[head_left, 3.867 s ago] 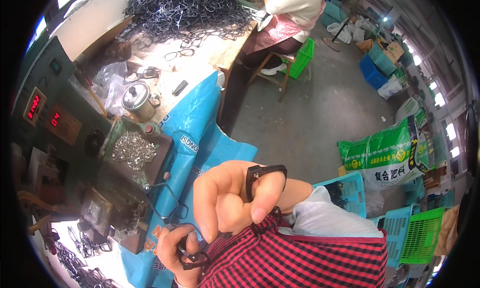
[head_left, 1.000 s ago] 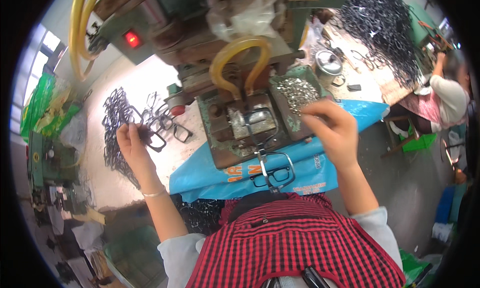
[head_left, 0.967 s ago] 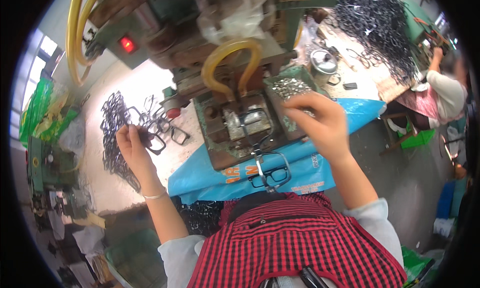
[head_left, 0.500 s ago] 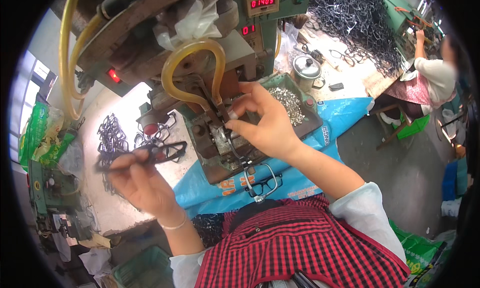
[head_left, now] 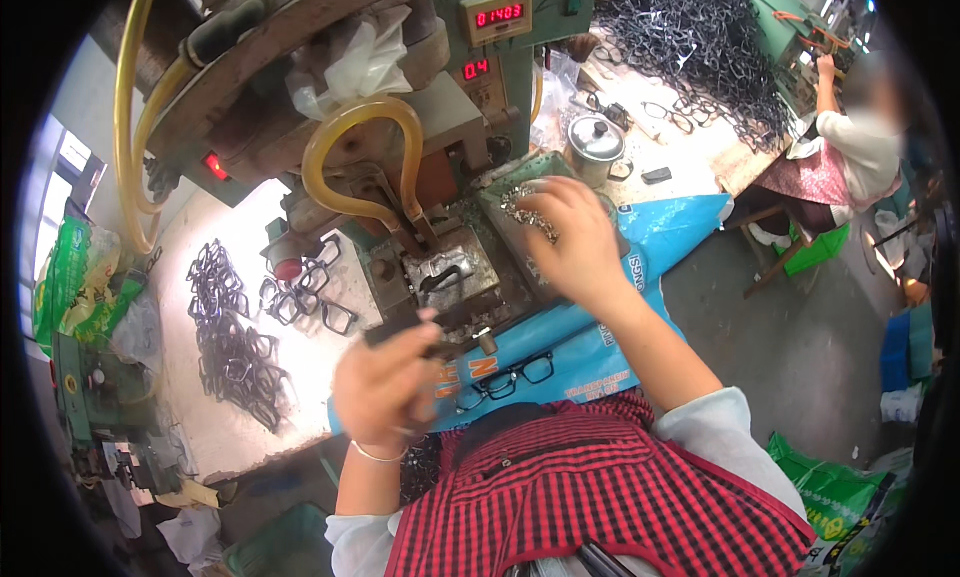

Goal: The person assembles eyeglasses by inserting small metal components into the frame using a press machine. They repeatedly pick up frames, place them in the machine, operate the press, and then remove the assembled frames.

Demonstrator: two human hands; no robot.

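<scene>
L hand (head_left: 385,387) pinches a dark eyeglass frame (head_left: 400,335) right in front of the press fixture (head_left: 450,272), w/in easy reach for loading. R hand (head_left: 570,239) rests in the tray of small metal parts (head_left: 520,202) beside the fixture, fingers curled; can't tell if it grips any.

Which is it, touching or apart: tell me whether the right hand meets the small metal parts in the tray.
Touching. The head view shows the right hand with fingertips down in the small metal parts filling the tray.
</scene>
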